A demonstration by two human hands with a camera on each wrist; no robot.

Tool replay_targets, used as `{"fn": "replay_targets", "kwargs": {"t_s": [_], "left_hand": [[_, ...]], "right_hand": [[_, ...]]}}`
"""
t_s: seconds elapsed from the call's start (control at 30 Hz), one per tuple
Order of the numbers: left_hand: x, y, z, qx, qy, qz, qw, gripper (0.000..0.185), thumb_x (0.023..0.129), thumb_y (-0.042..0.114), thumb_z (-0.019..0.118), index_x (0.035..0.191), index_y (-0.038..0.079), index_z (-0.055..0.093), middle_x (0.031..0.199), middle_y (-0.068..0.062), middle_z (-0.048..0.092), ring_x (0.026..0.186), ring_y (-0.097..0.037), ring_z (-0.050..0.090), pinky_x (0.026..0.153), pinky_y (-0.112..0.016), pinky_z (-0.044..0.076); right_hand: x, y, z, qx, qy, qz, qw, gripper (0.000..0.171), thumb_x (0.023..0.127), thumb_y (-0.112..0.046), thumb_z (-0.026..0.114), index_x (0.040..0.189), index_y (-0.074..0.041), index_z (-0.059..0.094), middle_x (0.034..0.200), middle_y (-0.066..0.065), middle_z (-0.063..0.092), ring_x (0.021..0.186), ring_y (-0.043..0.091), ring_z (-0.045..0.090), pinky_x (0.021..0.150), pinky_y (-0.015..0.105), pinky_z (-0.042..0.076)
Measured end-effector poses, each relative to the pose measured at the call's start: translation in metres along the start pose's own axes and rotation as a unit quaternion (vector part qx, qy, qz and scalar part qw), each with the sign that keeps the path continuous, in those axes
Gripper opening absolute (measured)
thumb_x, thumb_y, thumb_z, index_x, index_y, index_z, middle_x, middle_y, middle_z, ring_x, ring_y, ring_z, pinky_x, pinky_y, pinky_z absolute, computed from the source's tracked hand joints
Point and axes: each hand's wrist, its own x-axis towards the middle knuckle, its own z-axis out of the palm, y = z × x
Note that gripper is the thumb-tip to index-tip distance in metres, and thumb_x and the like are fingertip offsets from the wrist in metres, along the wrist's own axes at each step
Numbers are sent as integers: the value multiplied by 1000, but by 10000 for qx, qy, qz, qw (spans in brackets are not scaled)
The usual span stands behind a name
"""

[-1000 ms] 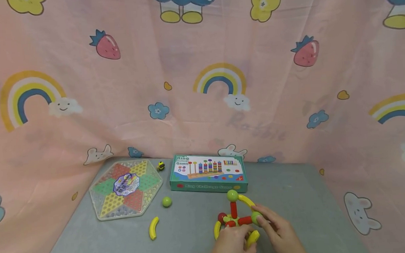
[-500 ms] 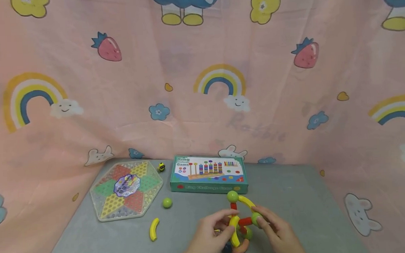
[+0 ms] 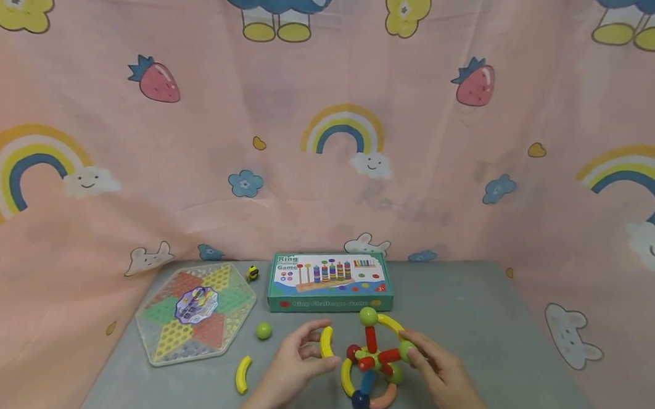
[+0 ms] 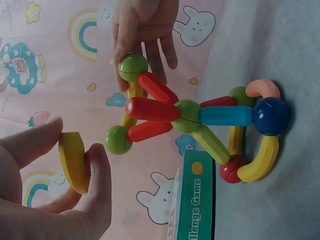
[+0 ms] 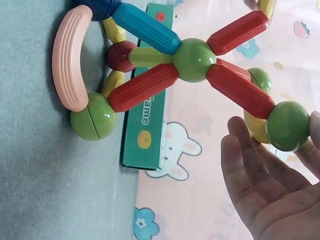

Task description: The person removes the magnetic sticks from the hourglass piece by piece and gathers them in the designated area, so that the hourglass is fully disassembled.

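A toy structure (image 3: 371, 363) of coloured rods, curved pieces and balls stands on the grey table (image 3: 478, 320). My left hand (image 3: 313, 353) is just left of it and pinches a loose yellow curved piece (image 3: 326, 342) between thumb and fingers, clear of the structure; the left wrist view shows this pinch on the yellow piece (image 4: 74, 161). My right hand (image 3: 433, 372) is on the structure's right side, its straight fingers touching a green ball (image 3: 406, 350) at the end of a red rod (image 5: 240, 90). In the right wrist view the palm is spread beside that green ball (image 5: 287, 125).
A teal game box (image 3: 329, 281) lies behind the structure. A hexagonal checkers board (image 3: 194, 313) sits at the left, with a small yellow toy (image 3: 251, 273) by it. A loose green ball (image 3: 264, 331) and a yellow curved piece (image 3: 242, 374) lie between. Pink patterned cloth surrounds the table.
My left hand has come off the structure and moved left with a yellow curved piece in its fingers. The right hand stays at the green ball.
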Motion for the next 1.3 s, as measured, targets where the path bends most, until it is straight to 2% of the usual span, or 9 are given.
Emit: {"fn": "replay_targets", "kwargs": {"t_s": [0.1, 0.27, 0.4, 0.47, 0.6, 0.63, 0.9, 1.17, 1.3], "left_hand": [[-3, 0, -2, 88, -3, -119, 9999, 69, 83, 11, 83, 144, 12, 52, 128, -15, 60, 87, -17, 70, 74, -29, 55], [-5, -2, -4, 69, 121, -45, 9999, 73, 79, 8, 84, 145, 10, 52, 103, -13, 73, 81, -16, 72, 68, -28, 55], [-3, -5, -13, 934, 382, 476, 9938, 74, 77, 9, 87, 143, 9, 53, 127, -13, 61, 89, -19, 70, 75, -30, 59], [-1, -9, -22, 1747, 555, 811, 9797, 74, 76, 14, 89, 141, 11, 54, 134, -12, 57, 97, -18, 67, 82, -31, 59], [5, -25, -47, 3231, 1010, 1204, 9332, 73, 72, 26, 92, 136, 17, 59, 131, -1, 62, 106, -18, 58, 91, -38, 54], [5, -31, -54, 3402, 1058, 1238, 9261, 73, 71, 26, 93, 135, 17, 60, 130, 1, 63, 107, -19, 58, 93, -41, 53], [4, -69, -105, 4150, 1183, 1308, 8926, 75, 65, 19, 95, 133, 9, 63, 131, -6, 65, 123, -31, 57, 106, -57, 43], [-1, -95, -126, 4629, 1338, 1559, 8623, 76, 63, 29, 96, 131, 12, 65, 125, -4, 66, 123, -33, 55, 105, -64, 37], [-7, -100, -136, 4705, 1209, 1683, 8577, 73, 63, 30, 95, 128, 11, 67, 122, -1, 66, 120, -31, 55, 103, -64, 36]], "right_hand": [[1, 0, 1, 29, -15, 37, 10000, 30, 104, -27, 56, 132, -19, 66, 126, 5, 68, 90, 6, 65, 78, 28, 60], [1, -1, 1, 48, 24, 3, 10000, 29, 104, -25, 56, 131, -20, 66, 119, 4, 69, 85, 6, 63, 76, 24, 58], [0, 0, 0, 12, 14, 0, 10000, 30, 104, -26, 56, 131, -21, 65, 123, 4, 68, 87, 6, 64, 76, 25, 59], [-1, 0, 0, 9, 12, 9, 10000, 30, 104, -27, 56, 131, -20, 65, 123, 4, 68, 88, 6, 64, 76, 25, 59], [-1, 1, 0, -28, 13, 60, 10000, 30, 104, -27, 56, 132, -20, 66, 124, 5, 68, 90, 9, 65, 78, 27, 60], [-1, 1, 0, -39, 1, 92, 10000, 30, 104, -27, 56, 131, -21, 65, 125, 4, 67, 92, 9, 66, 79, 28, 60], [-1, 2, 0, -112, 18, -12, 9999, 31, 105, -29, 55, 132, -20, 65, 121, 2, 68, 87, 6, 63, 79, 26, 60], [-1, 1, -1, -109, 47, -49, 9999, 30, 105, -24, 54, 133, -20, 64, 106, 0, 66, 82, 7, 59, 73, 21, 56], [0, 1, 1, -102, 17, -96, 9999, 30, 105, -26, 54, 133, -21, 64, 118, 2, 67, 84, 6, 61, 75, 22, 57]]}}
